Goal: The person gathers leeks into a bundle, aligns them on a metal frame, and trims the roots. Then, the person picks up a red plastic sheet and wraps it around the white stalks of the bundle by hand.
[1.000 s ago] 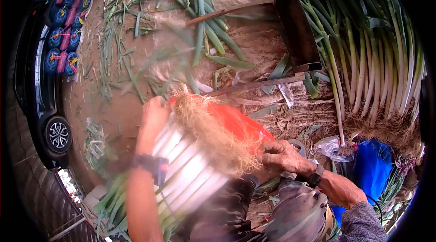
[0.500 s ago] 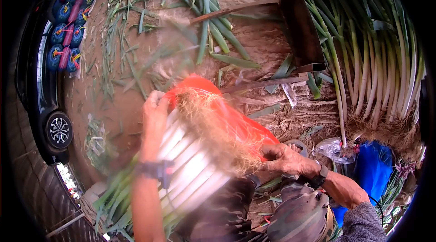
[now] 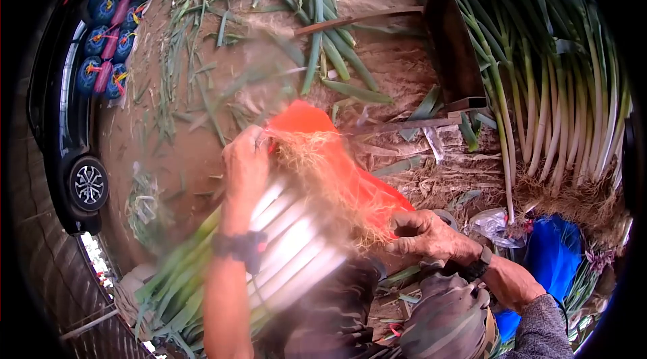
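Note:
A bundle of leeks (image 3: 290,241) lies across my lap, its white stalks side by side, green leaves toward the lower left and hairy roots toward the upper right. Along the root end stretches a red plastic sheet or bag (image 3: 337,153). At the sheet's upper left corner, my left hand (image 3: 246,160) has its fingers closed on the edge. My right hand (image 3: 431,234) pinches the sheet's lower right corner, beside the roots. Part of the sheet is hidden behind the roots.
Many upright leeks (image 3: 566,109) stand at the right, next to a rusty metal frame (image 3: 455,49). Below them is a blue bag (image 3: 556,258). Loose leaves (image 3: 344,55) litter the ground. A dark car (image 3: 64,123) is at the left, near blue and pink bundles (image 3: 108,42).
My left hand has shifted slightly right and down with the sheet's corner. The leek bundle shows a little more of its green part. My right hand keeps its pinch.

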`<state>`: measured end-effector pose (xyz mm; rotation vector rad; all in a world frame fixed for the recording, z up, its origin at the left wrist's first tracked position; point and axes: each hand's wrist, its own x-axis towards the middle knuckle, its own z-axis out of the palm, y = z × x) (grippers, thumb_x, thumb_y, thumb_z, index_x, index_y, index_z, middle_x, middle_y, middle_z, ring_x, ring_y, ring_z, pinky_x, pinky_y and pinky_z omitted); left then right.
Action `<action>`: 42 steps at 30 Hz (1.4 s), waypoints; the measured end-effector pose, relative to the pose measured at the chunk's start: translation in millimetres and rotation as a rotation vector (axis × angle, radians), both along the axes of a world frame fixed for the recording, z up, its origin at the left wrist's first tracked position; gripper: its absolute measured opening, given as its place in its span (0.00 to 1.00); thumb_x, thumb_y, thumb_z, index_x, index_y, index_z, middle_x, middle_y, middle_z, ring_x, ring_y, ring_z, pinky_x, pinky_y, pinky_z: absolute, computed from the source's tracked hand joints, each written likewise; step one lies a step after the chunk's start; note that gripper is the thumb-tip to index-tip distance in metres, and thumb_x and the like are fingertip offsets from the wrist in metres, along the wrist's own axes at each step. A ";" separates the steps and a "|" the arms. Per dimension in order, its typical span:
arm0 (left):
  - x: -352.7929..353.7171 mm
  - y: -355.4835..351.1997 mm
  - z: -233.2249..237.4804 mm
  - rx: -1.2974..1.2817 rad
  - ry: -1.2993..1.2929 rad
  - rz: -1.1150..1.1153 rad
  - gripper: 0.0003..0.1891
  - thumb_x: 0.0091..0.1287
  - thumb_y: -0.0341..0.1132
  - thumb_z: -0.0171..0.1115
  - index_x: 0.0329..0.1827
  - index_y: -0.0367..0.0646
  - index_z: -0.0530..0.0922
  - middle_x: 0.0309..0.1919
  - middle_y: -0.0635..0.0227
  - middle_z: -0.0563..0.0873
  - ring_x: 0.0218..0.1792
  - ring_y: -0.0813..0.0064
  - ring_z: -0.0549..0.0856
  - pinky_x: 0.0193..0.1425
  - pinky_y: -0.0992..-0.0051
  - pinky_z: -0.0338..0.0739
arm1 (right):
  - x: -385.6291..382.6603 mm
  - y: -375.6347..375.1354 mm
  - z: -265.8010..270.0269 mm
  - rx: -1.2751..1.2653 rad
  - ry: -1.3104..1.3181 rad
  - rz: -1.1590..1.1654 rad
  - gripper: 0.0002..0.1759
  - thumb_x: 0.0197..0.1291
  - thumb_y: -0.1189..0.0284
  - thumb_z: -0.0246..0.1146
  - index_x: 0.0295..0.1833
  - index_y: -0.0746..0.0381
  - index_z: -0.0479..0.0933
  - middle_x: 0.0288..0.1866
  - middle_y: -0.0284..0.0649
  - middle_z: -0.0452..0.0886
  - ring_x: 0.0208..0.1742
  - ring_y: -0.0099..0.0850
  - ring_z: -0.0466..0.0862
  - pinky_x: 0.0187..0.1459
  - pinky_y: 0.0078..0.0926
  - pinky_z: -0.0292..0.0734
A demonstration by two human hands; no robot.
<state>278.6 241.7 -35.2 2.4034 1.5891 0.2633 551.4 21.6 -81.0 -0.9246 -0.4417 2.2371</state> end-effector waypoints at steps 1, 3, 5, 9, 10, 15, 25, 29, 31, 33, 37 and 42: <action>-2.6 -2.8 2.4 0.000 -0.034 -0.005 0.07 0.75 0.31 0.59 0.44 0.35 0.79 0.34 0.46 0.84 0.37 0.42 0.83 0.43 0.54 0.76 | -0.6 3.0 9.7 0.032 0.040 -0.029 0.11 0.71 0.73 0.70 0.38 0.61 0.75 0.30 0.21 0.68 0.35 0.14 0.66 0.35 0.24 0.64; -8.7 -10.0 6.1 -0.003 -0.104 -0.021 0.06 0.73 0.30 0.59 0.42 0.35 0.79 0.39 0.45 0.85 0.43 0.38 0.83 0.46 0.49 0.76 | -2.4 0.9 10.8 0.104 0.018 -0.033 0.09 0.71 0.72 0.70 0.41 0.62 0.77 0.30 0.23 0.70 0.35 0.16 0.68 0.35 0.26 0.66; -12.1 -18.8 9.7 0.038 -0.088 -0.063 0.04 0.71 0.28 0.60 0.42 0.36 0.79 0.38 0.46 0.84 0.43 0.38 0.83 0.45 0.48 0.76 | -5.9 -6.3 2.5 0.217 -0.089 0.043 0.08 0.71 0.72 0.70 0.44 0.63 0.78 0.30 0.26 0.71 0.35 0.18 0.69 0.36 0.28 0.68; -23.6 -37.5 17.8 0.193 0.146 -0.204 0.03 0.64 0.26 0.62 0.37 0.40 0.76 0.35 0.54 0.82 0.39 0.47 0.83 0.43 0.51 0.78 | -5.1 -3.3 1.1 0.677 -0.244 0.234 0.12 0.71 0.68 0.70 0.51 0.65 0.78 0.32 0.38 0.74 0.35 0.27 0.76 0.39 0.30 0.72; -28.6 -43.3 19.0 0.234 0.233 -0.238 0.04 0.63 0.25 0.63 0.36 0.41 0.76 0.34 0.56 0.81 0.38 0.49 0.83 0.42 0.52 0.79 | -6.8 -8.5 -6.7 0.720 -0.275 0.238 0.12 0.71 0.69 0.70 0.50 0.65 0.78 0.33 0.40 0.75 0.35 0.30 0.78 0.39 0.32 0.74; -42.0 -65.7 24.2 0.280 0.526 -0.382 0.06 0.62 0.29 0.67 0.38 0.44 0.78 0.36 0.63 0.82 0.43 0.60 0.83 0.43 0.63 0.79 | -17.7 -40.4 -44.8 0.999 -0.551 0.277 0.11 0.69 0.69 0.68 0.48 0.64 0.75 0.38 0.49 0.79 0.39 0.52 0.83 0.42 0.46 0.78; 2.3 -102.8 63.6 -0.548 -0.258 0.267 0.10 0.70 0.31 0.69 0.51 0.37 0.82 0.41 0.63 0.87 0.46 0.69 0.87 0.49 0.66 0.83 | -30.1 -56.7 -38.6 0.898 -0.549 0.300 0.16 0.72 0.70 0.62 0.61 0.64 0.75 0.48 0.55 0.81 0.44 0.55 0.82 0.47 0.45 0.79; 21.7 -154.3 50.4 -0.923 -0.826 0.452 0.15 0.71 0.34 0.71 0.56 0.37 0.81 0.43 0.69 0.86 0.48 0.81 0.85 0.50 0.78 0.81 | -28.2 -56.4 -22.4 0.932 -0.521 0.137 0.12 0.73 0.69 0.63 0.53 0.66 0.76 0.42 0.53 0.79 0.41 0.54 0.80 0.46 0.45 0.77; 21.4 -175.4 32.8 -0.870 -0.899 0.481 0.17 0.71 0.34 0.70 0.59 0.38 0.79 0.45 0.68 0.86 0.50 0.78 0.85 0.55 0.76 0.82 | -27.1 -57.3 -18.6 0.926 -0.495 0.099 0.11 0.73 0.69 0.63 0.50 0.67 0.76 0.39 0.52 0.78 0.39 0.53 0.79 0.44 0.44 0.76; 26.0 -187.3 34.1 -0.819 -0.989 0.528 0.20 0.72 0.35 0.70 0.62 0.38 0.77 0.49 0.67 0.87 0.53 0.75 0.86 0.61 0.72 0.81 | -24.4 -56.4 -13.8 0.903 -0.458 0.061 0.11 0.73 0.69 0.64 0.47 0.67 0.76 0.37 0.50 0.76 0.39 0.52 0.78 0.43 0.44 0.75; 20.0 -197.5 26.0 -0.934 -1.278 0.583 0.20 0.73 0.36 0.69 0.63 0.39 0.77 0.53 0.63 0.87 0.55 0.70 0.86 0.63 0.69 0.80 | -20.1 -56.6 -0.7 0.876 -0.444 0.129 0.10 0.72 0.69 0.65 0.48 0.66 0.77 0.37 0.49 0.77 0.39 0.51 0.80 0.43 0.43 0.76; 32.6 -179.1 14.9 -0.828 -1.334 0.888 0.16 0.72 0.37 0.70 0.58 0.41 0.79 0.49 0.63 0.89 0.52 0.66 0.89 0.62 0.66 0.84 | -47.2 -47.8 -10.4 1.121 -0.548 0.256 0.09 0.70 0.69 0.65 0.46 0.64 0.76 0.37 0.49 0.79 0.38 0.55 0.82 0.38 0.48 0.78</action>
